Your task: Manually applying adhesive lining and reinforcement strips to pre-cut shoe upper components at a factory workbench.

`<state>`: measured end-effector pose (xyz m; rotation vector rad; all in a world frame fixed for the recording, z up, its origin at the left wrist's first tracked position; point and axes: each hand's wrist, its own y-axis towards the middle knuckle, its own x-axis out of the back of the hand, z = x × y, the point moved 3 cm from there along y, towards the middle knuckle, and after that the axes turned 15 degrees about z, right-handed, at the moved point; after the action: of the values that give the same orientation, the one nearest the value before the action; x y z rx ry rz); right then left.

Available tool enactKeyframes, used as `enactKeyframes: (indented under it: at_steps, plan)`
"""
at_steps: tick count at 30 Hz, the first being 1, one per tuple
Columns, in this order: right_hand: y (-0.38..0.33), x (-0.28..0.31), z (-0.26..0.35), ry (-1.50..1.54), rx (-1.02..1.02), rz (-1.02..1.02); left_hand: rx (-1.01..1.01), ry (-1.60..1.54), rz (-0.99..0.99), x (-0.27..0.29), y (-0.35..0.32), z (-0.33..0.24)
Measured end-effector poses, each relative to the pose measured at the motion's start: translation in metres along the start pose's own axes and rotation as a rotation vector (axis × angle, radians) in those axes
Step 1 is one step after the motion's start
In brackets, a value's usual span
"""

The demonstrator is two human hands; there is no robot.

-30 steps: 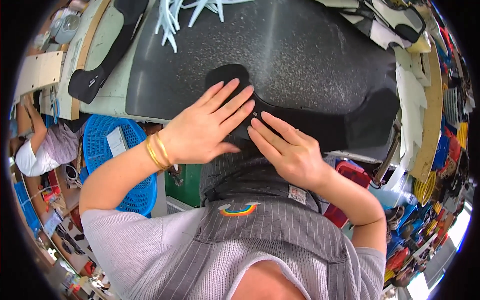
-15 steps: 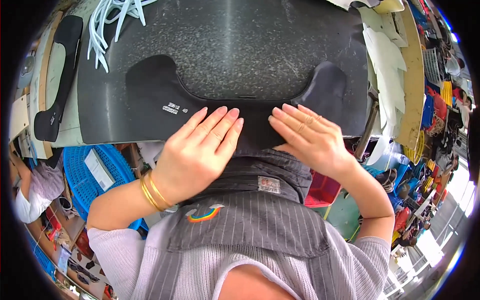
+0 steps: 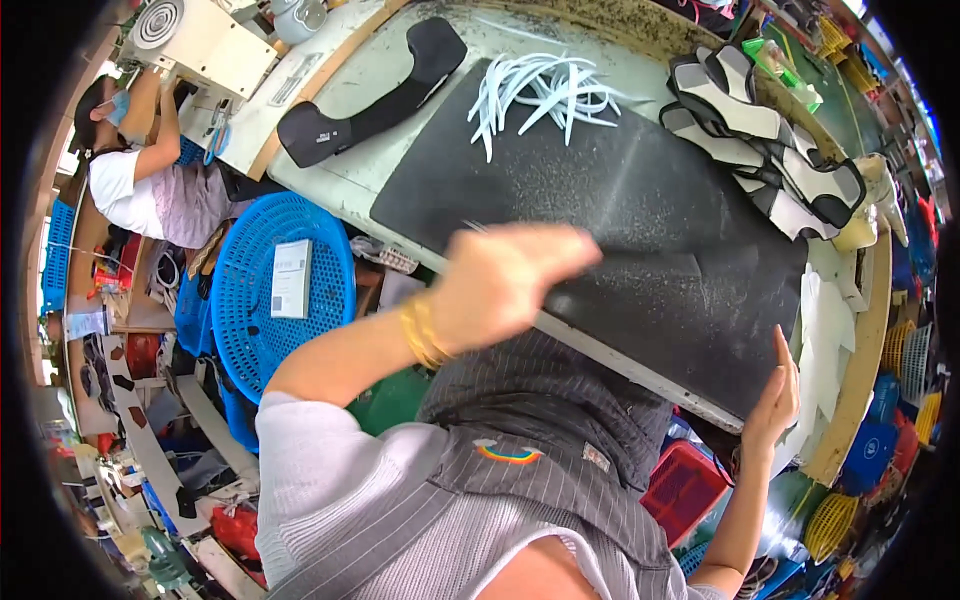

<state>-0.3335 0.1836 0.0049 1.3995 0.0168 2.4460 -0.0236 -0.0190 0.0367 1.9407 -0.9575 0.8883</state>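
Observation:
My left hand [image 3: 505,280], smeared by motion, is above the near edge of the black mat [image 3: 640,215]. Its fingers point right, and I see nothing in them. At the mat's right end, my right hand [image 3: 772,405] is seen edge-on with fingers stretched upward, open, beside white sheets [image 3: 822,335]. Something dark shows under its wrist, too hidden to name. A curved black fabric piece [image 3: 385,100] with flared ends lies on the table left of the mat. Pale blue strips [image 3: 545,95] lie in a tangle on the mat's far part.
Grey-and-black curved pieces [image 3: 765,140] are heaped at the far right. A blue plastic basket [image 3: 240,290] holding a white pad [image 3: 291,280] stands left of me. A red crate [image 3: 685,490] is below the table. At far left, another person [image 3: 150,170] works by a machine [image 3: 200,40].
The curved black piece under both my hands has left the mat. My left hand lifted and blurred; my right hand moved to the mat's right end. The view has swung left.

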Motion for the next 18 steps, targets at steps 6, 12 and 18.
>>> enactKeyframes:
  at_steps: [6, 12, 18]
  plan:
    - [0.038, -0.011, 0.033, -0.074, 0.174, -0.028, 0.446, 0.695, -0.109, 0.075, -0.026, 0.159]
    - [0.128, 0.023, 0.008, -0.248, 0.225, -0.143, 0.299, 0.367, -0.164, 0.025, 0.045, 0.151]
    - [0.313, 0.042, -0.092, -0.183, -0.017, 0.260, -0.220, -0.100, 0.043, -0.086, 0.247, 0.073]
